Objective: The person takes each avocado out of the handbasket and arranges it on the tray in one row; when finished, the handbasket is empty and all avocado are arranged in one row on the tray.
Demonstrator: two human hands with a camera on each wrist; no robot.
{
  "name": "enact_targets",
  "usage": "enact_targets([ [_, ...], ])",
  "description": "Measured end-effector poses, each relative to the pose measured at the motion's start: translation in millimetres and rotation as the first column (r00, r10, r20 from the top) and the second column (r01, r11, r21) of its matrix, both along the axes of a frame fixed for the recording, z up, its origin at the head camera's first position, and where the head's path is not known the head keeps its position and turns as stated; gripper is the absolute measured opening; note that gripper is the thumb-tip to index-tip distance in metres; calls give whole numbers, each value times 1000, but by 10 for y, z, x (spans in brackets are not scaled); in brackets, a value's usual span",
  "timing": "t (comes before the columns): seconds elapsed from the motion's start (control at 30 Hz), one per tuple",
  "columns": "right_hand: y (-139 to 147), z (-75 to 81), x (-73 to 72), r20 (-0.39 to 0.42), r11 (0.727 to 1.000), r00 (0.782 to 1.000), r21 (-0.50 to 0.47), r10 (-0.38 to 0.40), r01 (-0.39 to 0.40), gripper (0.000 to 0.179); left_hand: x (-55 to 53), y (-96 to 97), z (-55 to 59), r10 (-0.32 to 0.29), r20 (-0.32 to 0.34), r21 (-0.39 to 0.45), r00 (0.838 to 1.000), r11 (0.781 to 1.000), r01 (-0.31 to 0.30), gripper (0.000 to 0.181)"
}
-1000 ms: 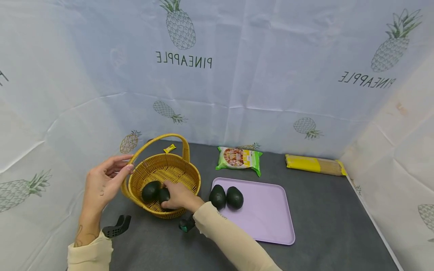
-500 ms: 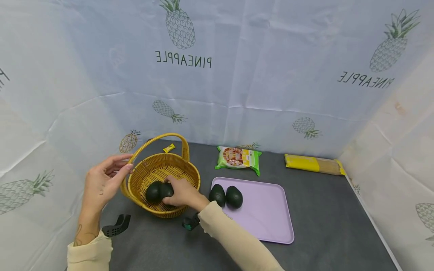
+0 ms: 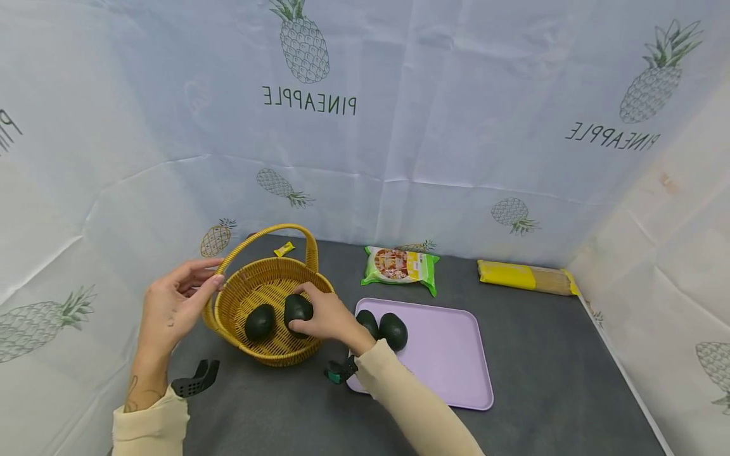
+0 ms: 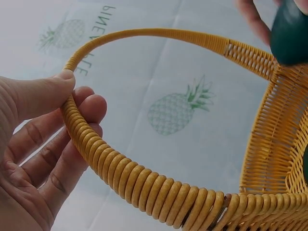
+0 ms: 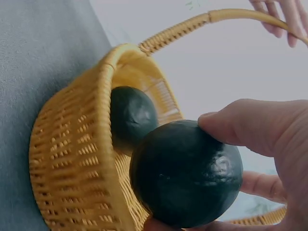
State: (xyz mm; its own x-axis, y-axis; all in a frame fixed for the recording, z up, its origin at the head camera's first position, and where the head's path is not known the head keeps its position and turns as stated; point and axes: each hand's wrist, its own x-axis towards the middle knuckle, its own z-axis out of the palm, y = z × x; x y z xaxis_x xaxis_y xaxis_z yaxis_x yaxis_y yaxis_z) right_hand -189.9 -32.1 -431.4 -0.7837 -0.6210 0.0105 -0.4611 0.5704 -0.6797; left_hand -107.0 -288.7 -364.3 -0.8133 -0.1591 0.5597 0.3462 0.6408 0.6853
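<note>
My left hand (image 3: 175,307) grips the handle (image 4: 115,163) of a yellow wicker basket (image 3: 228,297), thumb on one side and fingers round the other. My right hand (image 3: 331,315) holds a dark green avocado (image 5: 185,173) between thumb and fingers, raised at the basket's right rim. A second avocado (image 3: 260,323) lies inside on the woven bottom, and the right wrist view shows it behind the held one. Two more avocados, one of them the right-hand avocado (image 3: 393,331), sit side by side on a lilac tray (image 3: 450,354), partly behind the right forearm.
Behind the tray lies a green and white food packet (image 3: 400,266). A yellow packet of noodles (image 3: 527,277) is at the back right. A small yellow wrapped sweet (image 3: 284,249) lies behind the basket, near the pineapple-print curtain (image 3: 433,126).
My right hand has lifted the avocado from beside the other one and carried it right and up to the basket's rim. The left hand has kept its hold on the handle.
</note>
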Motion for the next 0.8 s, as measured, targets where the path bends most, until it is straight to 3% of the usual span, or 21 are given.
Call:
enact_targets([
  [0.37,426,84,-7,79,989,992,-99,-101,108,61,-2,2,16,-5,-2,1,1000,1000,5,31],
  [0.8,941,91,9,137,949,966,-201,-219,244,60,-8,-17,17,-16,-13,-10,1000,1000,16,29],
])
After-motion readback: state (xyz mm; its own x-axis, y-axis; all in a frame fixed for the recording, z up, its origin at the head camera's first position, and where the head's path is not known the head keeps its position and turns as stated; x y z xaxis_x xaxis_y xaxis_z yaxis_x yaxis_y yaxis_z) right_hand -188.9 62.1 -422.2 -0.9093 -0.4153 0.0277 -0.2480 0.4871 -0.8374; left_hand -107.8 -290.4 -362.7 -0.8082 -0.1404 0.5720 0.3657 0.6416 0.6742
